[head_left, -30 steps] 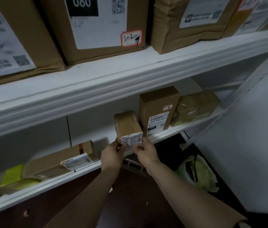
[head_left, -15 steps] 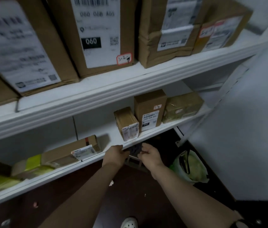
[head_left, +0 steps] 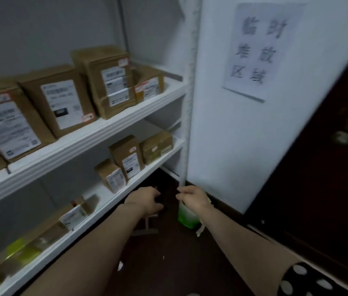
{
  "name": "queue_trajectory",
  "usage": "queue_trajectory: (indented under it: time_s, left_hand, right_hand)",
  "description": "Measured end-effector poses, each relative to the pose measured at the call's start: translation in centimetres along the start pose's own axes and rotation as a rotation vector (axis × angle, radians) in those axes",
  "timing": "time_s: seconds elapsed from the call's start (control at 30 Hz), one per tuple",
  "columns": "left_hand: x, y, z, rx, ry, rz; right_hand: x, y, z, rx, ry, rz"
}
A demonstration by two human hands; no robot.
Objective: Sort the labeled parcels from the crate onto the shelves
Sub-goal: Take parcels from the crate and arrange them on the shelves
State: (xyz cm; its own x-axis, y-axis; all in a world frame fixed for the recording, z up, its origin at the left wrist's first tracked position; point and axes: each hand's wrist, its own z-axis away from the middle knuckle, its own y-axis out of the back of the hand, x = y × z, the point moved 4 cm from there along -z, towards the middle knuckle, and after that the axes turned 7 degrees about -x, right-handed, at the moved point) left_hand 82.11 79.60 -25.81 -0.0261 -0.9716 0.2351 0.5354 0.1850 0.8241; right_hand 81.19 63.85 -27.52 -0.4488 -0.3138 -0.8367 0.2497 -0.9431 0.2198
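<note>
Cardboard small parcel point(head_left: 111, 175): stands upright on the lower shelf point(head_left: 101, 196) with its label facing out, touching or just beside a taller parcel point(head_left: 127, 159). It is up and to the left of both hands and apart from them.
Crate: not plainly visible. The floor under the hands is dark, and a pale frame point(head_left: 145, 229) below the left wrist may be part of it, but I cannot tell.
Relation that matters: judging by the task, the next parcel lies below and ahead of the fingers, down in that dark patch, not on the shelf.
Nearer hand: the left hand point(head_left: 145, 199) is closest to the shelf edge and sits over the frame. The right hand point(head_left: 192, 198) is near the shelf post point(head_left: 187, 124), above a green bag point(head_left: 187, 216).
Left fingers: loosely curled, pointing down, holding nothing that shows.
Right fingers: loosely bent and slightly parted, tips pointing towards the left hand, holding nothing.
Gap between hands: narrow, with nothing in it.
Step, as I judge it: reaching down for another parcel.
</note>
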Motion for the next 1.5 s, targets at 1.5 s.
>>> queue_trajectory:
  time_s: [1.5]
  left_hand:
    - [94.9, -58.9, 47.8, -0.427, -1.234, -0.673]
  right_hand:
    - [64.9, 46.3, 86.4, 1.748, -0.206, -1.256]
